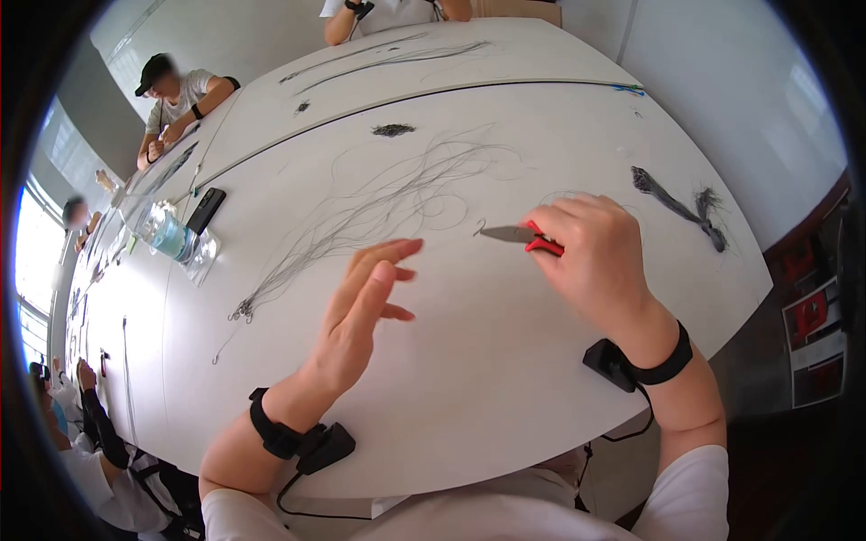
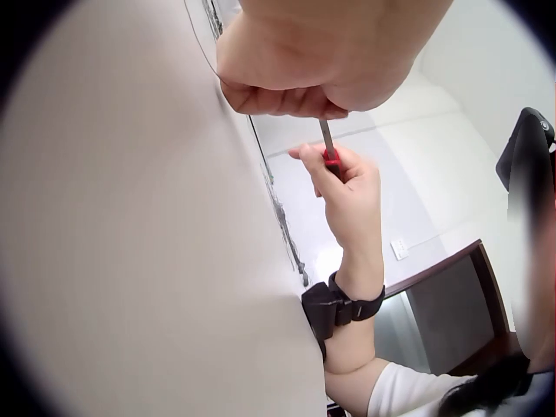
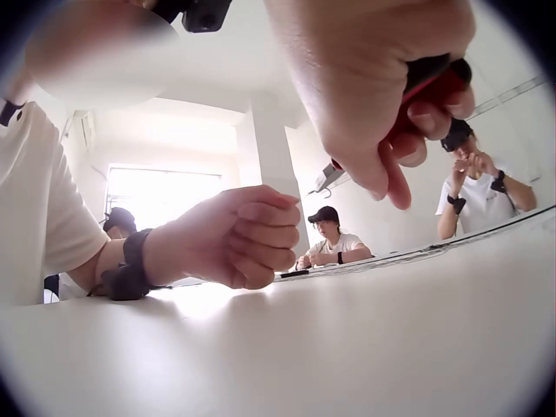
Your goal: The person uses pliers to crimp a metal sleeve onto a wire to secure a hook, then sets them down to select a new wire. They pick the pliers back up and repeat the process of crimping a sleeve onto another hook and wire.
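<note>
Honestly, the right hand grips red-handled metal pliers; small curved metal hook sits at their tips, left of that hand; left hand's bent, can't tell if holding anything; slack squeeze could drop the hook.

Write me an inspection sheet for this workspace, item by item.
Surface: white table, seam running across it.
Job's things: red-handled pliers, small hook at their tip; hooked bundle with thin strands fanned out; dark strand bundle to the right.
Clutter: black oblong object beside clear container; dark clump beyond the strands.
Hands: right hand grips the pliers; left hand is raised, fingers bent, nothing seen in it.
Cables: black cable from the left wrist device; another at the right.
Surroundings: other people seated around; spills: nothing seen.
</note>
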`<state>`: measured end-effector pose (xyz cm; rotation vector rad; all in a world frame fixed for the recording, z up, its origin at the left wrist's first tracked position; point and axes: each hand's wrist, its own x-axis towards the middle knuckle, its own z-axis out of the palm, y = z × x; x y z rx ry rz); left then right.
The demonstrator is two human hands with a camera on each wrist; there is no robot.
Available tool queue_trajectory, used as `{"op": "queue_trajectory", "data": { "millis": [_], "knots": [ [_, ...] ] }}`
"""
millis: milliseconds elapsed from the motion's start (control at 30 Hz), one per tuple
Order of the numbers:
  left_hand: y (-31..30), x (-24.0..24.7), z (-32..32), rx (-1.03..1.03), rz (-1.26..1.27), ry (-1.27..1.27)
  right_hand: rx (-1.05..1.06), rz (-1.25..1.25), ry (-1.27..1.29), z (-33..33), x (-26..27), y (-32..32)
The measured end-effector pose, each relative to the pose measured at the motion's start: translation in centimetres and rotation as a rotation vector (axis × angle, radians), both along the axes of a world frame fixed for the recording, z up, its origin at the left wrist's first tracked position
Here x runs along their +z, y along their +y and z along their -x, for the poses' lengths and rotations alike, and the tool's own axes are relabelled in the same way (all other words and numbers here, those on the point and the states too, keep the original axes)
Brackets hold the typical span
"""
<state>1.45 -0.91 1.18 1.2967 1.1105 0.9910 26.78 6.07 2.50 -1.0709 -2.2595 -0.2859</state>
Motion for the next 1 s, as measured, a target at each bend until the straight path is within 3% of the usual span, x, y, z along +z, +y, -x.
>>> {"op": "queue_trajectory", "data": {
  "millis": [67, 100, 133, 200, 267, 333, 467, 533, 567, 600, 667, 700, 800, 833, 1000],
  "knots": [
    [-0.1, 0.5, -0.3, 0.178, -0.424, 0.217, -0.083, -0.063, 0.014, -0.8, 0.2, 0.8],
    [0.1, 0.8, 0.5, 0.118, -0.638, 0.369, -0.085, -0.072, 0.036, -1.1, 0.4, 1.0],
    [0.0, 1.5, 0.7, 0.108, -0.64, 0.364, -0.096, -0.073, 0.034, -1.4, 0.5, 1.3],
    [-1.1, 3.7, 0.8, -0.139, -1.119, 0.713, -0.136, -0.123, 0.017, -1.8, 0.4, 1.8],
    [-3.3, 5.1, 0.6, -0.234, -1.311, 0.873, -0.138, -0.138, 0.016, -2.0, 0.3, 2.0],
    [-6.2, 3.7, 1.6, -0.146, -1.517, 0.823, -0.139, -0.158, 0.014, -2.1, 0.3, 2.1],
    [-7.3, 3.6, 2.6, -0.046, -1.593, 0.832, -0.146, -0.16, 0.002, -2.2, 0.4, 2.2],
    [-3.3, 6.7, 2.7, -0.39, -2.455, 0.478, -0.143, -0.167, -0.001, -2.2, 0.5, 2.1],
    [-2.1, 8.8, 0.7, -0.613, -2.419, 0.272, -0.139, -0.185, -0.002, -2.1, 0.5, 2.1],
    [-2.7, 8.3, 0.0, -0.614, -2.418, 0.271, -0.136, -0.201, -0.003, -2.1, 0.5, 2.1],
    [-5.3, 6.5, -0.9, 0.219, -2.271, 0.306, -0.155, -0.194, -0.016, -2.3, 0.6, 2.3],
    [-6.3, 6.4, -1.3, 0.033, -2.055, 0.178, -0.173, -0.189, -0.028, -2.6, 0.7, 2.4],
    [-7.1, 6.1, -2.2, -0.165, -2.025, 0.113, -0.281, -0.171, -0.066, -3.6, 0.5, 3.6],
    [-7.2, 6.0, -2.4, -0.279, -2.068, 0.068, -0.292, -0.169, -0.065, -4.0, 0.5, 4.0],
    [-7.9, 4.7, -3.8, -0.438, -2.241, 0.033, -0.438, -0.182, -0.098, -5.7, 0.0, 5.6]
  ]
}}
